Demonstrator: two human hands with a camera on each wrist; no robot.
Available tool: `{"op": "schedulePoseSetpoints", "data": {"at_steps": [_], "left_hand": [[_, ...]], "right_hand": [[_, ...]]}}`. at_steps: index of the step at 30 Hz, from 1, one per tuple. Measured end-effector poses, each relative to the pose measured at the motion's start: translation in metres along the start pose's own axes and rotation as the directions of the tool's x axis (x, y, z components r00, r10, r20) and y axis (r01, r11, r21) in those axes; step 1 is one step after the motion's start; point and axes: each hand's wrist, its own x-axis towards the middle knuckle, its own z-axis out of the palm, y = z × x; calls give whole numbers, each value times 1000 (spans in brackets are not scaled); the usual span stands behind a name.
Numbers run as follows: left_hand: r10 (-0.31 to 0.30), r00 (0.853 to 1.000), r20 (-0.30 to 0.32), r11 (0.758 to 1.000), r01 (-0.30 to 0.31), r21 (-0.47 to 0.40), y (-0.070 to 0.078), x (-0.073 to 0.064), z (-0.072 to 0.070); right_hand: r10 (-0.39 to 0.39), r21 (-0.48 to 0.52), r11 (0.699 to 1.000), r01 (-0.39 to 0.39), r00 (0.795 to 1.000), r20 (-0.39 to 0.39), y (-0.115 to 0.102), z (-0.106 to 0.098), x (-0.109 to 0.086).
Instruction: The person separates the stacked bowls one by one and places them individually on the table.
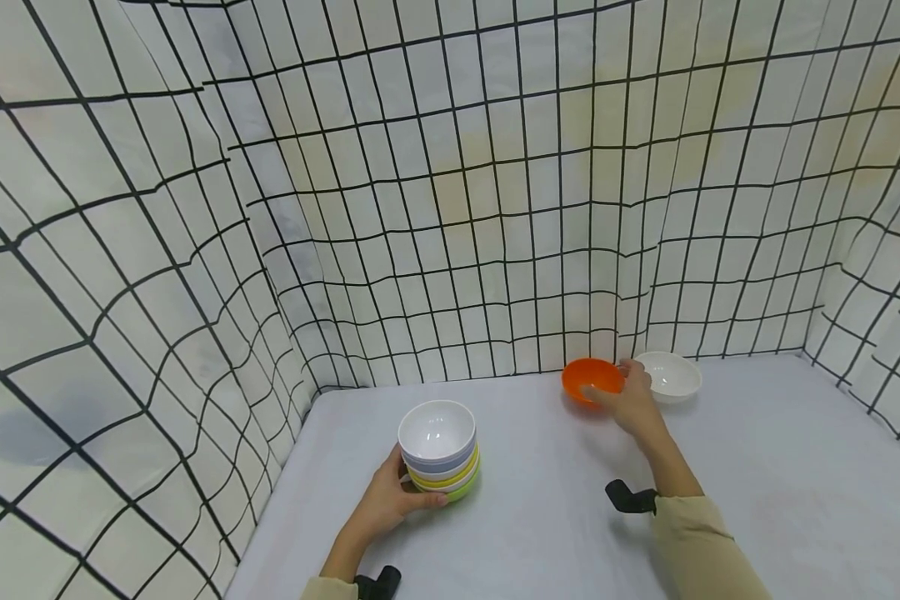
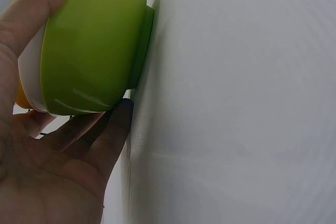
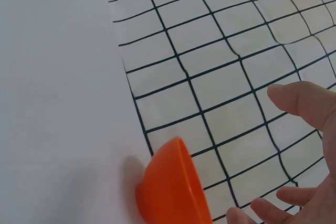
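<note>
My left hand [image 1: 390, 497] holds the left side of a stack of bowls [image 1: 438, 454] on the table. The top bowl is white inside, with pale blue, yellow and white layers below and a green bowl [image 2: 94, 45] at the bottom. In the left wrist view, the thumb lies along the stack's side and the fingers reach round its other side. My right hand [image 1: 633, 404] is at the right side of an orange bowl [image 1: 591, 375]. In the right wrist view, its thumb and fingers are spread apart, with a gap between them and the orange bowl.
A white bowl [image 1: 671, 377] stands just right of the orange one, near the back edge of the white-covered table [image 1: 525, 517]. White walls with a black grid [image 1: 450, 208] rise behind and at both sides. Each wrist wears a black device [image 1: 630, 497].
</note>
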Motion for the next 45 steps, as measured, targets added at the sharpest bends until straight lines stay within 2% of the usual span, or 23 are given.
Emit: {"op": "schedulePoseSetpoints", "data": {"at_steps": [4, 7, 9, 12, 14, 16, 27, 35, 45], "left_hand": [[5, 1000, 4, 1000, -5, 5, 0, 0, 0], [6, 1000, 3, 1000, -6, 11, 1, 0, 0], [4, 1000, 1, 1000, -4, 15, 1, 0, 0], [0, 1000, 1, 1000, 0, 16, 1, 0, -1], [-2, 1000, 0, 1000, 2, 16, 0, 0, -1], [-2, 1000, 0, 1000, 2, 15, 0, 1, -1], [-9, 1000, -2, 1000, 9, -1, 0, 2, 0], [-10, 1000, 0, 1000, 10, 0, 1, 1, 0], [3, 1000, 3, 1000, -3, 10, 0, 0, 0]], "right_hand": [[-65, 5, 998, 65, 997, 43, -17, 3, -10], [-142, 31, 990, 140, 986, 88, -26, 8, -17], [-210, 56, 977, 204, 969, 131, -30, 14, -21], [-310, 98, 950, 295, 929, 204, -35, 26, -28], [-350, 109, 937, 333, 904, 245, -38, 36, -32], [-371, 127, 929, 348, 884, 284, -40, 47, -35], [-385, 133, 922, 363, 826, 413, -42, 98, -52], [-403, 137, 913, 384, 799, 445, -40, 122, -62], [-427, 167, 904, 394, 809, 404, -41, 139, -67]]}}
